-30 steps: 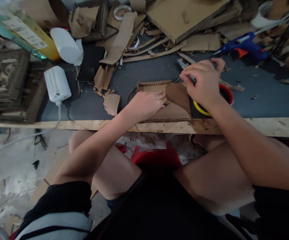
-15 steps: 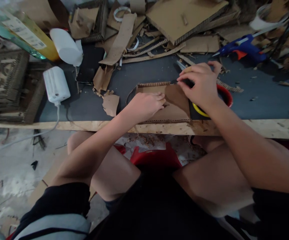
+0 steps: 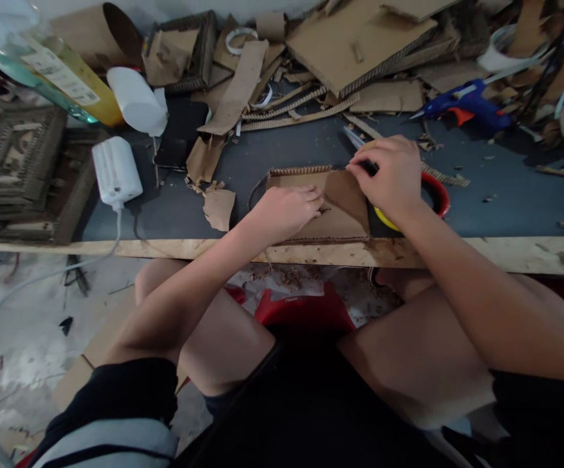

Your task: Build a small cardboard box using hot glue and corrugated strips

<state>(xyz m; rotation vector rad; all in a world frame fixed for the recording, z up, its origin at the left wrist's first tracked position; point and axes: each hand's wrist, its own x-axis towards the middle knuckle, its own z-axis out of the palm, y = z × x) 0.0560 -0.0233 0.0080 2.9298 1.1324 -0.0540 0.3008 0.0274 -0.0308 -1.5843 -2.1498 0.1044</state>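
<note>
A flat cardboard piece (image 3: 345,218) lies at the table's front edge, with a corrugated cardboard strip (image 3: 301,171) standing along its back edge. My left hand (image 3: 291,209) rests palm down on the piece, fingers extended over its surface. At the back right corner, my right hand (image 3: 389,172) pinches thumb and fingers together at the end of the strip; the fingers partly hide the contact. Beneath and behind this hand is a rounded red and yellow object (image 3: 442,195), mostly covered. A pale pointed tip (image 3: 352,136) shows just beyond the right fingers.
A blue glue gun (image 3: 477,107) lies at the back right. Cardboard sheets (image 3: 360,49) and scraps crowd the back. To the left are a white corded block (image 3: 116,170), a black phone-like slab (image 3: 179,140), a bottle of yellow liquid (image 3: 77,84) and stacked cardboard frames (image 3: 15,166).
The view has shifted slightly. My right hand has drawn its fingers closer together at the corner of the cardboard. My left hand stays in place on the piece.
</note>
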